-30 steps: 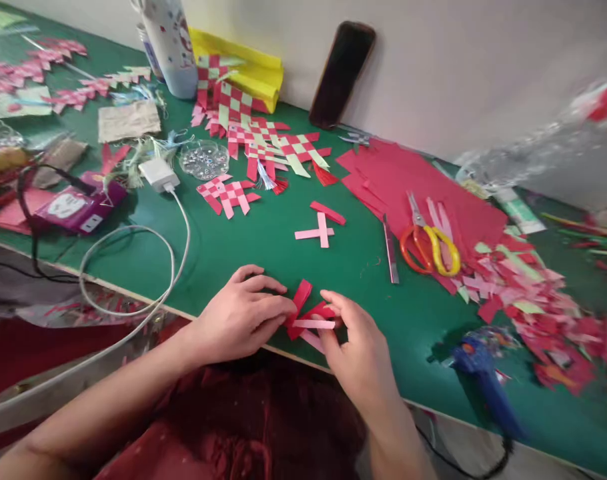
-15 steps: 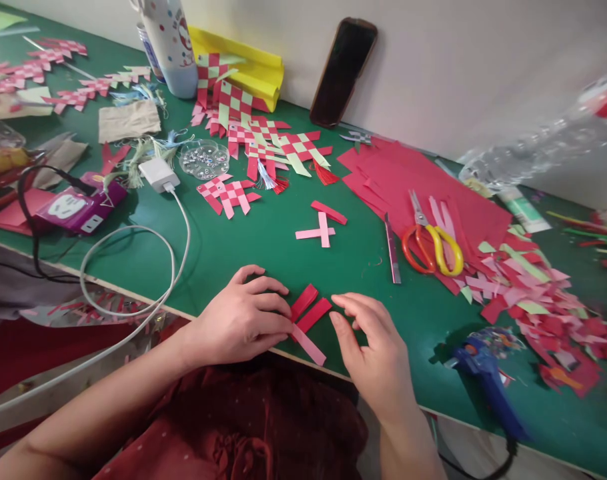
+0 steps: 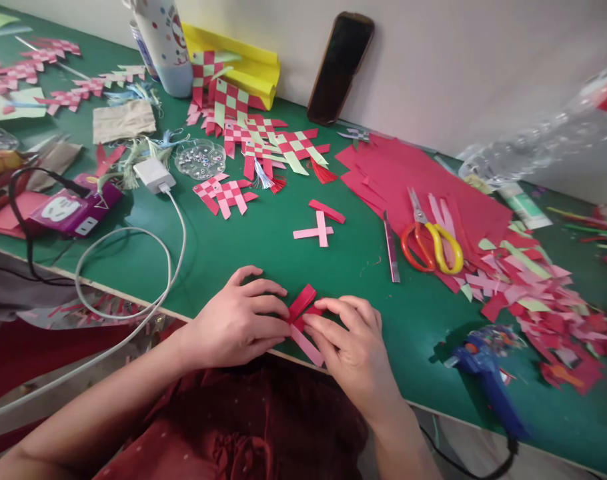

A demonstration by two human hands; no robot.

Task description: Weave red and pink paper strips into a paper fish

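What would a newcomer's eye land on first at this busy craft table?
First, the left hand and right hand meeting on crossed red and pink paper strips at the near edge of the green table. Behind them, toward the wall, lies a spread of woven red-and-pale checkered paper pieces. To the right, orange-and-yellow-handled scissors rest on red paper sheets.

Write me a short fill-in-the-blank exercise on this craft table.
The left hand and right hand both touch crossed paper strips coloured red and ____.
The metal scissors on the red paper sheets have one orange handle and one ____ handle.
The dark rectangular phone leans against the ____.
The blue plastic glue gun lies to the right hand's ____.
Missing words: pink; yellow; wall; right.
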